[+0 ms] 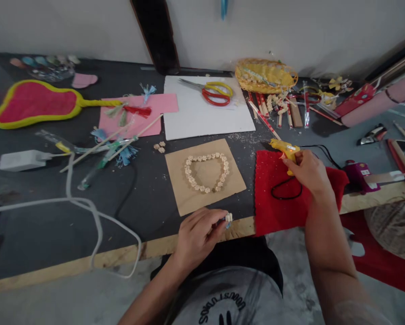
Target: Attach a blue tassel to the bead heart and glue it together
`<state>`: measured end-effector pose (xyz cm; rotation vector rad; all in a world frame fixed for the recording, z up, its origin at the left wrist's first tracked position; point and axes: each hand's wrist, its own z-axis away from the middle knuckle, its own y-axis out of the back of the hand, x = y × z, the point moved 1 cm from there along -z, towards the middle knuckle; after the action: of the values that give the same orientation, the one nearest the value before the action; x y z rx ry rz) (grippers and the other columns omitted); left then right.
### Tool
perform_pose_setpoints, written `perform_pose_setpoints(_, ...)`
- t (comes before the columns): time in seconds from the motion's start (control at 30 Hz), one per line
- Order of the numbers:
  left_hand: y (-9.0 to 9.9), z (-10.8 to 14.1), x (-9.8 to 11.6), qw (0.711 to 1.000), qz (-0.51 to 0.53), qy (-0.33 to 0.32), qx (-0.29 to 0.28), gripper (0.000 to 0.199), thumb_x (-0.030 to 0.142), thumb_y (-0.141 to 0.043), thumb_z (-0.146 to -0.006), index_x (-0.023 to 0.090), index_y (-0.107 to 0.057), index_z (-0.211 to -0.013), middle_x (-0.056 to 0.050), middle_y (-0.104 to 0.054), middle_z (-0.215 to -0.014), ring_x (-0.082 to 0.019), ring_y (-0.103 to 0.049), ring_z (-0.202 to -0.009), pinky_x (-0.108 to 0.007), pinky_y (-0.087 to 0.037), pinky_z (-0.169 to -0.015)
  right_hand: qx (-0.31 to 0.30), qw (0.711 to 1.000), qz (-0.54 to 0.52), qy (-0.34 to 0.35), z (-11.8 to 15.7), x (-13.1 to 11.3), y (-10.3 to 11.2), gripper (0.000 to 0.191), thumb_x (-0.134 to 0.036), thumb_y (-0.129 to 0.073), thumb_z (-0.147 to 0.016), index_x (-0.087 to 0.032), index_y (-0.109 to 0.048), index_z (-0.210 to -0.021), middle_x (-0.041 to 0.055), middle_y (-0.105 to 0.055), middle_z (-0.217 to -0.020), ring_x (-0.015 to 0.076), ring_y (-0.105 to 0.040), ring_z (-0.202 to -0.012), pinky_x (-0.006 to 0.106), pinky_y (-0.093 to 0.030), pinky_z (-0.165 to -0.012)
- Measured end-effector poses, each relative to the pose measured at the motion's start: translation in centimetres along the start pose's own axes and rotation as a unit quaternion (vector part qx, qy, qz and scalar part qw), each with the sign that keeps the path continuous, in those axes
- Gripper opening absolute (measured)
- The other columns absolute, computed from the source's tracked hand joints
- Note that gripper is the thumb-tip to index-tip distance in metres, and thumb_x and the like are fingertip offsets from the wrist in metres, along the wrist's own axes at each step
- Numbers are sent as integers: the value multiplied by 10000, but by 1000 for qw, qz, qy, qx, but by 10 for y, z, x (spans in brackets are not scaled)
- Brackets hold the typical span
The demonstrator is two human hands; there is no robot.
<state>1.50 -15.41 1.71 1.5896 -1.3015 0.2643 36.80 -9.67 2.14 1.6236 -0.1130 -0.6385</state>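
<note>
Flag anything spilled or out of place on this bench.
Pale crumbs litter the dark tabletop between the white board and red cloth, like unswept debris. White cable droops over the front edge; could snag.

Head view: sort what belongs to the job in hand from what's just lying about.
Likely in the job:
glue gun, in the right hand;
small pale piece, in the left hand;
flower outline on brown sheet.

Apparently lying about:
scissors;
wicker basket;
yellow-rimmed paddle.

The glue gun (284, 147) is yellow, cloth (277, 211) red
</note>
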Motion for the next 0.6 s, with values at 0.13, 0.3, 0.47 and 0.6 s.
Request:
perform_pose_setpoints(0.13, 2, 1, -1, 1000, -11, -1, 11, 88, 180, -616, -951, 187, -696, -986, -17, -773, -803, -125, -726, -704, -214, -568, -676, 14, 999, -47, -19, -2, 6, 0, 395, -480, -781, -708, -189, -625, -925, 96, -734, -892, 264, -687, -802, 450, -550, -784)
perform_pose_setpoints(0.3, 5, 1, 0, 1000, -11, -14, 16, 102, 160, -617, -948, 194, -697, -1001, -23, -789, -842, -135, -746, -731, -237, -600, -714, 88, 964, -244, -53, 12, 7, 10, 447, -465, -795, -686, -186, -661, -1008, 93, -745, -936, 243, -709, -802, 381, -575, -695)
perform_pose_setpoints(0.47, 7, 0, 1, 996, -35, -72, 28, 93, 135, -624, -943, 182, -685, -995, -37, -802, -885, -139, -755, -755, -244, -611, -740, 2, 895, -445, -26, 47, -3, 26, 153, -350, -743, -778, -267, -667, -882, 24, -710, -780, 181, -656, -649, 303, -539, -576)
perform_pose_setpoints(0.6, 8, 3, 0, 992, -60, -104, 39, 139, 108, -639, -928, 183, -668, -1041, -43, -806, -929, -144, -758, -783, -255, -611, -749, -177, 870, -456, 61, 79, -15, 35, 178, -387, -735, -821, -223, -714, -887, 40, -700, -747, 175, -625, -601, 295, -511, -511)
